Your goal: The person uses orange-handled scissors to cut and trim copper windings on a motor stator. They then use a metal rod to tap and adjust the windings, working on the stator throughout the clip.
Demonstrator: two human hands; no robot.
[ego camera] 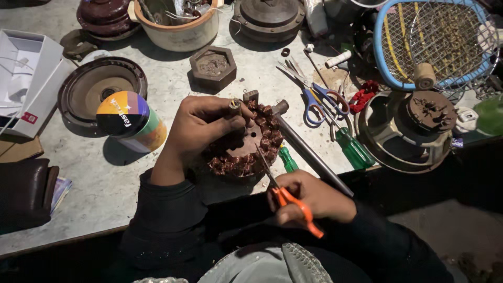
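Here, copper-wound stator [246, 141] near workbench [105, 183] front edge gripped by left hand [201, 128]; orange-handled scissors [285, 194] clasped in right hand [314, 199], blades laid on windings.

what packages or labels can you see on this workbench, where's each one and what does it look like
Round tin: lying on its side on the bench, left of the left hand; dark lid with orange, purple and yellow bands, green and orange side.
White box: open cardboard at the far left edge, rectangular, white with a small red label on its near side.
No screens or signs in view.
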